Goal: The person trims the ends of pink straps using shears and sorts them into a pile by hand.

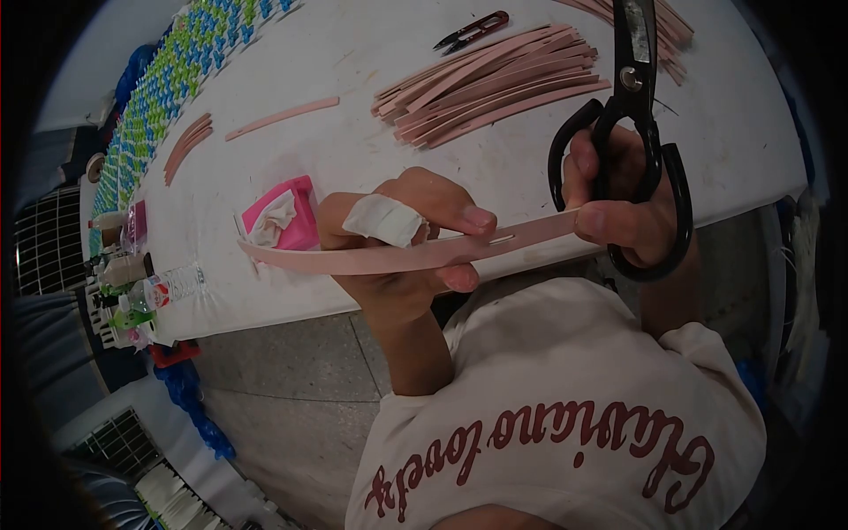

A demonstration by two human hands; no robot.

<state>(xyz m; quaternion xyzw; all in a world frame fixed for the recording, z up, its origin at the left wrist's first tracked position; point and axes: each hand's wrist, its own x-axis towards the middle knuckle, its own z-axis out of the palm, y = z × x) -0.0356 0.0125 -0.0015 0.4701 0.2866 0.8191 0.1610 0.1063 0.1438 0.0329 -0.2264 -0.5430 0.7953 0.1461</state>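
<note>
White desk (371,115) fills the upper frame, person seated at its near edge. Far side: fanned pile of pink strips (495,84). Further left, a single loose strip (283,117) and a small bundle (187,146). Rows of green and blue pieces (168,79) run along the left edge.

Black scissors (638,53), large, blades together and pointing away from the body, up over the pile.

Pink strip (371,259) held level in the air just in front of the desk edge, spanning between both hands, its left end free.

Left hand (406,238): closed around the strip's middle, thumb beneath, bandaged finger (382,219) on top.
Right hand (627,212): fingers through the scissor loops, gripping them shut, while its fingertips pinch the strip's right end.

Pink packet (283,216) with white tissue sits just beyond the strip. Small snips (473,28) lie well apart, at the far edge.

Short slit (501,238) shows in the strip between the hands.

Judgement: the strip is being checked or lined up, not cut, as the blades are clear of it. A cut would call for opening the blades and swinging them down to the strip
</note>
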